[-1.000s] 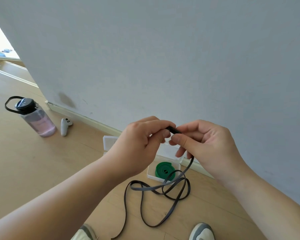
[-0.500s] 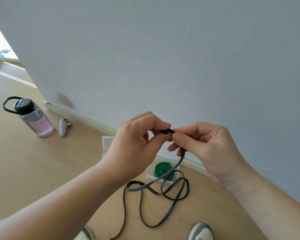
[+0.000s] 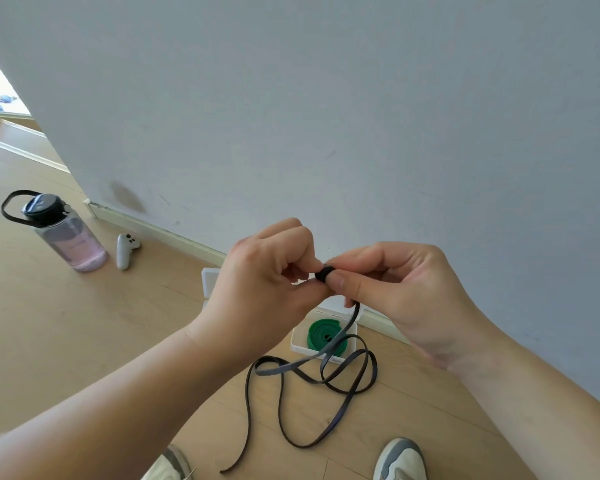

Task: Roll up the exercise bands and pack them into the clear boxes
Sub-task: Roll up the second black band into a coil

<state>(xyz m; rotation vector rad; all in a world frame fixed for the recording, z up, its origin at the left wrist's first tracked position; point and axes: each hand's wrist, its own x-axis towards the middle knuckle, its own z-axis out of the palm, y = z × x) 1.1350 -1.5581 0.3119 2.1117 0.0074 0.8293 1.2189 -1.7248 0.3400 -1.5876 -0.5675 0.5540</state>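
Observation:
Both hands meet at chest height in front of the wall. My left hand [image 3: 267, 282] and my right hand [image 3: 402, 289] pinch a small tight coil at one end of a long black exercise band [image 3: 326, 431]. The rest of that band hangs down from my right hand and lies in loose loops on the wooden floor. Under the hands, a clear box [image 3: 297, 342] stands by the baseboard with a rolled green band [image 3: 321, 336] inside. A second clear box [image 3: 210, 282] shows partly behind my left hand.
A water bottle [image 3: 66, 240] with a black lid and pink liquid stands on the floor at the left. A white controller [image 3: 124, 251] lies beside it. The grey wall [image 3: 326, 116] rises close ahead. My two shoes [image 3: 400, 460] show at the bottom edge.
The black coil between my fingertips has grown a little as the hands turned it. The loose loops on the floor have shifted slightly.

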